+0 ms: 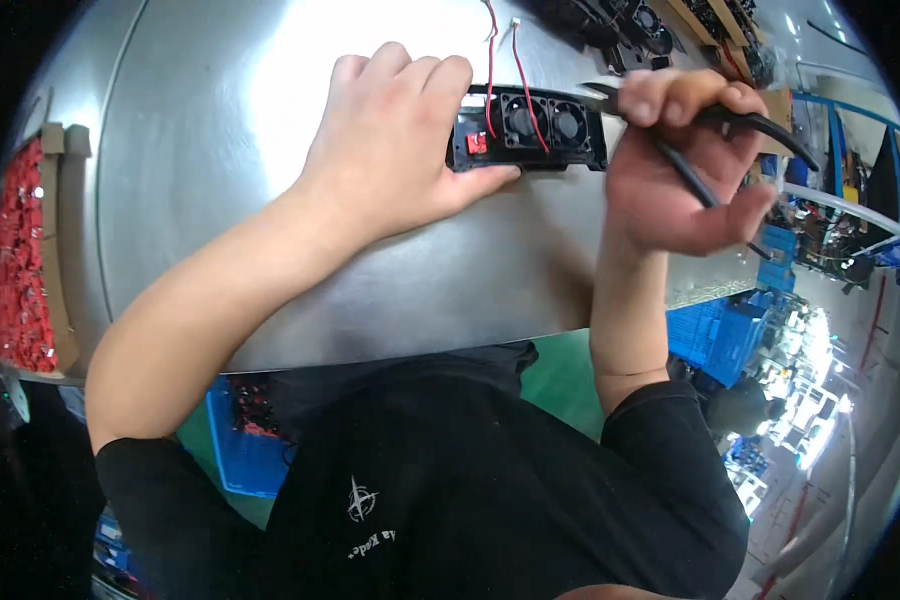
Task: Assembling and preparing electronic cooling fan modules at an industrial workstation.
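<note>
A black plastic housing with two small fans [544, 123] lies on the metal table. Near its left end sits a small red part [477, 144], and two thin red-and-black wires [518, 62] run from it toward the far side. My left hand [395, 130] grips the housing's left end, fingers over the far edge and thumb along the near edge. Just right of the housing, my right hand [685, 150] is turned palm up around dark-handled pliers [692, 172]. The jaws point left, close above the housing's right end; whether they touch it I cannot tell.
A cardboard box of red parts [28, 250] stands at the table's left edge. More black fan housings [620, 25] lie at the far right, beside cardboard trays [725, 30]. Blue bins [255, 450] sit below the near edge, and blue crates [715, 335] at the right.
</note>
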